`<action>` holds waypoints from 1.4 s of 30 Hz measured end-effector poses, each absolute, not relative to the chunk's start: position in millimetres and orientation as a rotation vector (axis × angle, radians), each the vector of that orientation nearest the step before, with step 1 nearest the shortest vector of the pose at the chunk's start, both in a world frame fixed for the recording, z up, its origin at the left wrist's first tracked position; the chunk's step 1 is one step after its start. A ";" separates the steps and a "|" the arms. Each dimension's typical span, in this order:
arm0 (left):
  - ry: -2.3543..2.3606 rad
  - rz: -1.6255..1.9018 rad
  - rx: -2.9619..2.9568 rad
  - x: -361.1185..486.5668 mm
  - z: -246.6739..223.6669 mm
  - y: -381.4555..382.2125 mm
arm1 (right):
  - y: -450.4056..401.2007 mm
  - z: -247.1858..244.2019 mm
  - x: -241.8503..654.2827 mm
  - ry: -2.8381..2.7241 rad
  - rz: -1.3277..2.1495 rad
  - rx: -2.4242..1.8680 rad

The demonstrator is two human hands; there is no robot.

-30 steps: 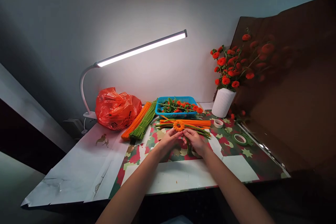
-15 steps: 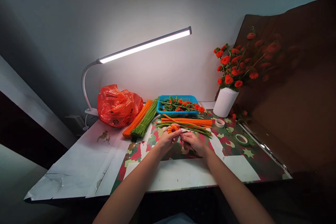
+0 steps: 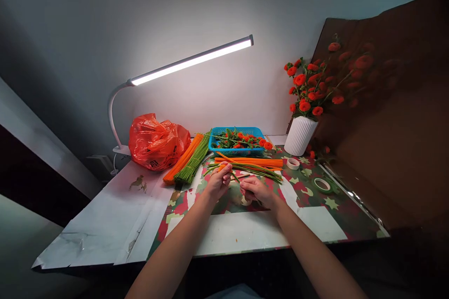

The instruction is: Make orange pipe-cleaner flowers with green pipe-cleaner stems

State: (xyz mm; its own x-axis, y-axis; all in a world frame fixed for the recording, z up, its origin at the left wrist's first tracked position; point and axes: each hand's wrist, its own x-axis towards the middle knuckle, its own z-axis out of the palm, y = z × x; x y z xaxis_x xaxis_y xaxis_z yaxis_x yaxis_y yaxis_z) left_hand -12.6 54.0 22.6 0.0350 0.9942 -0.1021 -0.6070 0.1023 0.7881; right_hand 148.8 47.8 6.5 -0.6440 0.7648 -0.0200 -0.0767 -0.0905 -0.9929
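1. Far left, from my remote seat: a lit white bar lamp (image 3: 192,61) on a curved neck, with a crumpled red plastic bag (image 3: 157,142) by its foot.
2. Beside the bag, a bundle of fuzzy orange stems (image 3: 180,162); leaning close against it, a bundle of fuzzy green stems (image 3: 194,161).
3. Left hand (image 3: 220,183): closed, thumb over fingers, around an orange fuzzy flower head (image 3: 221,167). Only a sliver shows, just in front of the loose stems.
4. A thin fuzzy green stem (image 3: 235,178) slants down from there to the right hand (image 3: 257,190), whose curled fingers pinch its lower part. I cannot tell how stem and head join.
5. Handling, my judgement: very light, soft pile over a bendable core, not slippery; the petals would squash or lose shape under pressure. I'd hold it by the stem, just under the head.
6. Behind the hands: a blue plastic basket (image 3: 238,152) of red-orange flowers, then loose orange stems (image 3: 266,162) and loose green stems (image 3: 270,175).
7. Right: a white tape roll (image 3: 293,164), a ribbed white vase (image 3: 300,136) of red flowers, a green tape roll (image 3: 322,185).
8. Against half a second ago: the flower's face was visible on the left fingers; now they cover most of it, and more stem shows between the hands.
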 end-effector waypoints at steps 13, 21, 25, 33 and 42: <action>0.580 1.256 0.717 -22.2 24.2 54.4 | 47.8 8.2 154.6 -1.469 1.854 -0.727; 0.793 1.366 1.069 -12.5 15.9 50.2 | 51.4 -0.8 150.4 -1.428 1.829 -0.719; 0.865 1.422 1.253 -6.4 8.7 49.8 | 51.9 -4.2 145.2 -1.457 1.776 -0.762; 0.884 1.266 1.422 -4.0 14.5 45.2 | 48.5 1.0 139.9 -1.550 1.649 -0.862; 0.918 1.255 1.265 -9.8 29.6 36.4 | 45.5 5.3 146.6 -1.624 0.985 -0.897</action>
